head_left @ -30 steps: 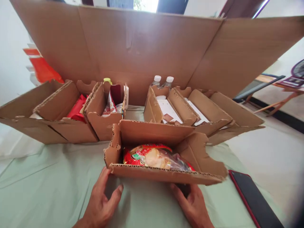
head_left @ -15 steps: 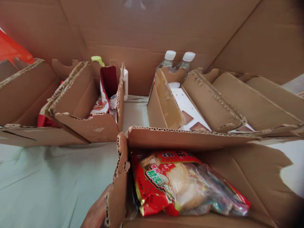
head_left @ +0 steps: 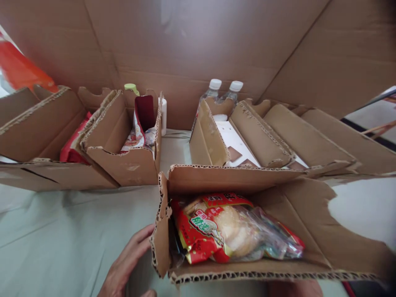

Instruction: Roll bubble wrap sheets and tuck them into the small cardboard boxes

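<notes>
One snack packet [head_left: 229,233], red print at one end and clear film over pale round biscuits at the other, lies on its side in the near torn cardboard tray [head_left: 235,178]. One left hand [head_left: 128,264] rests outside the tray's left wall, fingers loosely spread and touching the card. The right hand [head_left: 293,288] shows only as a strip of skin under the front edge, so I cannot tell its grip.

Two white-capped water bottles [head_left: 215,88] stand behind the right-hand trays, and one green-capped bottle [head_left: 131,88] and one white bottle [head_left: 163,115] stand by the left-hand trays. All trays sit on a pale green cloth [head_left: 62,231]. One large folded cardboard sheet [head_left: 192,45] walls off the room behind.
</notes>
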`<state>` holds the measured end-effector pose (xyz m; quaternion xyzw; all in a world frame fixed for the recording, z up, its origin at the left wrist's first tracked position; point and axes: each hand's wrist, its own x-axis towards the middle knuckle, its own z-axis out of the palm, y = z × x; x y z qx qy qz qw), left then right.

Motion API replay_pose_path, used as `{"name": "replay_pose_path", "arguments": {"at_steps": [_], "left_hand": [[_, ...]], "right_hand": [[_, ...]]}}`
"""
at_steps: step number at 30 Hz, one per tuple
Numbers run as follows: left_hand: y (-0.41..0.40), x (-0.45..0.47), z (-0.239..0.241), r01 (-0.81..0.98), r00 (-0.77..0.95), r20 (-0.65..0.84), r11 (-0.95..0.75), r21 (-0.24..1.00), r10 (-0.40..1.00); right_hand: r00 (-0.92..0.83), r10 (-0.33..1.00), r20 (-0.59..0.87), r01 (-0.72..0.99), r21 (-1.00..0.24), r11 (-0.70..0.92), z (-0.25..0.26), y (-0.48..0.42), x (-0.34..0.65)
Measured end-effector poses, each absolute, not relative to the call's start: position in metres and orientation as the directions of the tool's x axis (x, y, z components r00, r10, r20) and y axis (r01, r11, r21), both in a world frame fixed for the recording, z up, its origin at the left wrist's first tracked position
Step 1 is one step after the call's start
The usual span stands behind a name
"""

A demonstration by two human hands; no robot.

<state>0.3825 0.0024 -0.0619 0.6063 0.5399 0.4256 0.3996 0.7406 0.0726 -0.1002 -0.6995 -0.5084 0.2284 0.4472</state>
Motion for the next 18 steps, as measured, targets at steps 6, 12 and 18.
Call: {"name": "replay_pose_path", "arguments": {"at_steps": [6, 12, 18], "left_hand": [[0.011, 0.389, -0.047, 0.329, 0.163, 0.05, -0.103, 0.939, 0.985], [0.014, 0.397, -0.044, 0.305, 0.218, 0.069, -0.135, 0.943, 0.973], [0.003, 0.396, -0.054, 0.293, 0.262, 0.085, -0.163, 0.942, 0.961]], "right_hand": [[0.239, 0.956, 0.168, 0.724, -0.687, -0.06, -0.079, 0.077, 0.739], [0.316, 0.924, 0.216, 0.732, -0.674, -0.093, -0.079, 0.077, 0.735], [0.402, 0.881, 0.252, 0.561, -0.827, -0.019, -0.074, 0.081, 0.723]]}}
